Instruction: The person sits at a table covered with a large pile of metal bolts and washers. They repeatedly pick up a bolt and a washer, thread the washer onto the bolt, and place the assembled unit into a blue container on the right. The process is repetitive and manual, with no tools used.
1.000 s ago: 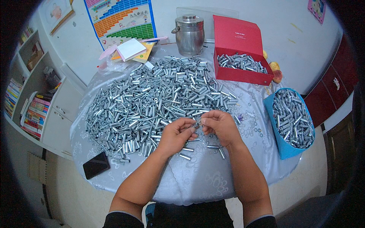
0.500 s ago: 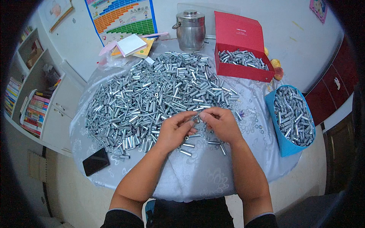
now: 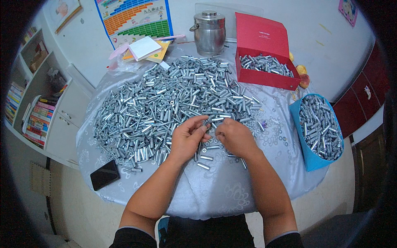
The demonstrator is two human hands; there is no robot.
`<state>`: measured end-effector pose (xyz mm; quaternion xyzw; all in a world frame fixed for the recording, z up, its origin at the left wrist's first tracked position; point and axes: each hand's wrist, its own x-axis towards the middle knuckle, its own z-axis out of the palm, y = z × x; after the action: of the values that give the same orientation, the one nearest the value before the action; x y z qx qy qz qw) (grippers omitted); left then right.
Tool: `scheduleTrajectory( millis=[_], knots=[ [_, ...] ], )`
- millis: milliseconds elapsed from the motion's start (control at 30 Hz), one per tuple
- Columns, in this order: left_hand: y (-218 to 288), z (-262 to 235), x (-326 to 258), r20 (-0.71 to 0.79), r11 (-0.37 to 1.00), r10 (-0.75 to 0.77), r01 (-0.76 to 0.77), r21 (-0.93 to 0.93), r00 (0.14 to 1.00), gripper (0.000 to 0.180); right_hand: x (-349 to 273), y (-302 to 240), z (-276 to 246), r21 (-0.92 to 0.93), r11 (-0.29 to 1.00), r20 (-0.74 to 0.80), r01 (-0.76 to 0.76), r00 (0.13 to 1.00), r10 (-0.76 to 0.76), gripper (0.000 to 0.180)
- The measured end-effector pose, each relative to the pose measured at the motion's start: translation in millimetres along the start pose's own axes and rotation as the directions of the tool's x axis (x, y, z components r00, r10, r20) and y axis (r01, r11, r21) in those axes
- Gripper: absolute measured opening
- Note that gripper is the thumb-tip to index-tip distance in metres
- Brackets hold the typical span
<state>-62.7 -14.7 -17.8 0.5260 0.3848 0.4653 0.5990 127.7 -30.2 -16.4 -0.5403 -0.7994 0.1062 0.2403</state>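
Observation:
A wide heap of short silvery metal tubes (image 3: 165,103) covers the middle of the table, some with bolt-like ends. At its near edge, my left hand (image 3: 187,138) pinches a small metal piece (image 3: 204,123) between thumb and fingers; its exact kind is too small to tell. Close beside it on the right, my right hand (image 3: 235,137) has its fingers curled down and together; whatever they hold is hidden. Several loose tubes (image 3: 203,165) lie on the cloth just below the hands. Small washer-like rings (image 3: 282,138) are scattered to the right.
A blue bin (image 3: 305,144) full of metal pieces stands at the right. Behind it sits an open red box (image 3: 264,81), also filled. A steel pot (image 3: 210,35), a notepad (image 3: 144,48) and fruit (image 3: 304,80) are at the back. A phone (image 3: 105,175) lies front left.
My hands have drawn slightly apart from a shared pinch. The right hand has turned its fingers downward and moved a little left, while the left keeps a small metal piece.

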Motion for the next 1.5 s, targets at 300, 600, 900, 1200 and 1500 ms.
scheduleTrajectory(
  millis=[300, 600, 900, 1200, 1500],
  knots=[
    [-5.4, -1.2, -1.0, 0.033, 0.998, 0.002, -0.004, 0.057, 0.999, 0.032, -0.2, 6.3, -3.8, 0.636, 0.734, 0.042, -0.240, 0.960, 0.277, 0.011],
    [-8.4, 5.4, -4.2, 0.099, 0.990, 0.027, -0.041, 0.138, 0.995, 0.030, 2.2, 2.7, -13.5, 0.926, 0.251, 0.209, -0.283, 0.936, 0.284, 0.016],
    [-7.6, 5.9, -5.3, 0.109, 0.993, 0.020, -0.032, 0.116, 0.994, 0.029, 1.7, 2.8, -11.3, 0.926, 0.155, 0.288, -0.344, 0.909, 0.301, 0.017],
    [-5.7, 6.6, -4.5, 0.131, 0.999, 0.007, -0.013, 0.048, 0.991, 0.029, 2.3, -9.4, -13.0, 0.881, 0.368, 0.139, -0.298, 0.905, 0.402, 0.012],
    [-2.4, 6.6, -3.5, 0.108, 0.999, -0.027, 0.029, -0.020, 0.994, 0.031, -1.1, -8.6, -14.5, 0.735, 0.657, -0.042, -0.168, 0.956, 0.291, 0.014]
  ],
)
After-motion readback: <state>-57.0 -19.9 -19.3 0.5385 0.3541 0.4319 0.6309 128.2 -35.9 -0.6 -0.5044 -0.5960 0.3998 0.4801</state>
